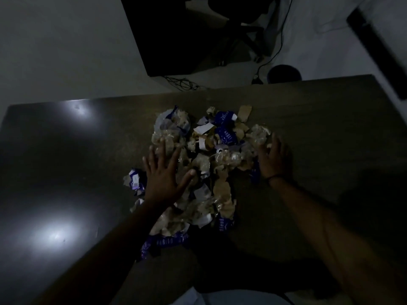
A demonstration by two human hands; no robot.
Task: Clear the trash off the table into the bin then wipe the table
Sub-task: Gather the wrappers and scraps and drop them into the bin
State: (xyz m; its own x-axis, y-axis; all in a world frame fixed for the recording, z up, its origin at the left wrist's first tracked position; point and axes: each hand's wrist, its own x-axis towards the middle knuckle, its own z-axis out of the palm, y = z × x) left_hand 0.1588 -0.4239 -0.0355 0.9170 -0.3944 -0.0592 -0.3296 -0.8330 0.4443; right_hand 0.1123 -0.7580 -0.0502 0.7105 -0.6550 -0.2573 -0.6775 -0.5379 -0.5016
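On a dim table (66,161), my left hand (161,175) lies flat, fingers (163,148) spread, on the near-left side of the trash pile (204,164). My right hand (275,159) rests open against the pile's right edge, and neither hand grips anything. The pile of crumpled clear plastic, brown paper scraps and blue-and-white wrappers (226,135) sits mid-table, none of it yet cleared. As I judge it, the step is to rake the heap together: keep both palms low on the surface, draw them toward each other, then scoop from beneath so light scraps do not slip out. The stray wrappers (135,180) at the left lie outside my left hand and want gathering in first. The bin (284,72) stands on the floor beyond the table's far edge, well apart from the pile and near some cables (182,83). An office chair (240,29) and a dark cabinet (176,40) crowd that side, so I expect several careful carries.
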